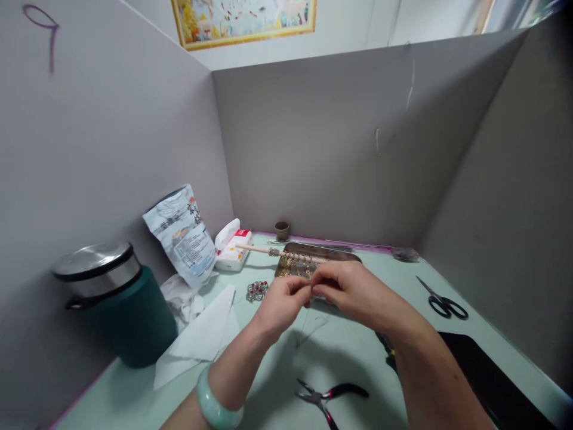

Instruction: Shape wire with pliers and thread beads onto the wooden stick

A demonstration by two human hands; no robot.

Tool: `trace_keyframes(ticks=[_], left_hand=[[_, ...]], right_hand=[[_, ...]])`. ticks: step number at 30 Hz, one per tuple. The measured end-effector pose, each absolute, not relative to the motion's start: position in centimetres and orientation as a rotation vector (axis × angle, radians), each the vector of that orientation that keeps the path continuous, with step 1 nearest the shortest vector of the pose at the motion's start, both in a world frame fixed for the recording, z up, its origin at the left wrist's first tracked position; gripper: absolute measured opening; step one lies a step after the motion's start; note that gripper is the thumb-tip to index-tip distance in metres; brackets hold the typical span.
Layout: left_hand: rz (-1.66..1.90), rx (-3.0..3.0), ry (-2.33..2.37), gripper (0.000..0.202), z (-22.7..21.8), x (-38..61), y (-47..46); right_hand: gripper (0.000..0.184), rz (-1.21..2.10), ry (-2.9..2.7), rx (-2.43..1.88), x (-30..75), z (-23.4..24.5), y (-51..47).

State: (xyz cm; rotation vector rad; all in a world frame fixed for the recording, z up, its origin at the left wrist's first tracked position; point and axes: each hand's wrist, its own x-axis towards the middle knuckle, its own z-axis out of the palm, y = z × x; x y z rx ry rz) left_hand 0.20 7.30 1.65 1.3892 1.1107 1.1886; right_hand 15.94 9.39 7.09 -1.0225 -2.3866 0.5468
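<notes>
My left hand (pixel 286 301) and my right hand (pixel 344 289) meet at the middle of the table, fingertips pinched together. What they hold is too small and hidden to make out. Fine wire or thread (pixel 311 331) trails on the table below them. Just beyond the hands lies a metal tray (pixel 347 255) with small gold-coloured pieces, and a wooden stick (pixel 255 248) wound with small rings or wire rests across it. A little heap of silvery pieces with red beads (pixel 257 291) lies left of my left hand. Pliers (pixel 320 397) lie nearest me.
On the left stand a teal lidded container (pixel 129 316), a foil pouch (pixel 183 236), a tissue pack (pixel 233 251) and white paper (pixel 201 334). Scissors (pixel 443 301) and a black flat object (pixel 487 370) are at right. A small brown cup (pixel 282 230) stands by the back partition (pixel 313 149).
</notes>
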Motion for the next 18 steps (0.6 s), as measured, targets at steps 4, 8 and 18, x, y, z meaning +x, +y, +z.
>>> trace_keyframes(ticks=[4, 8, 18], left_hand=[[1.051, 1.435, 0.991, 0.013, 0.6, -0.6, 6.0], [1.073, 1.595, 1.284, 0.014, 0.9, -2.6, 6.2], [0.680, 1.847, 2.468, 0.020, -2.8, -14.4, 10.0]], right_hand=[[0.018, 0.654, -2.439, -0.958, 15.0, 6.7, 9.2], [0.014, 0.629, -2.426, -0.883, 14.6, 6.7, 9.2], [0.018, 0.407, -2.357, -1.041, 16.3, 7.4, 9.6]])
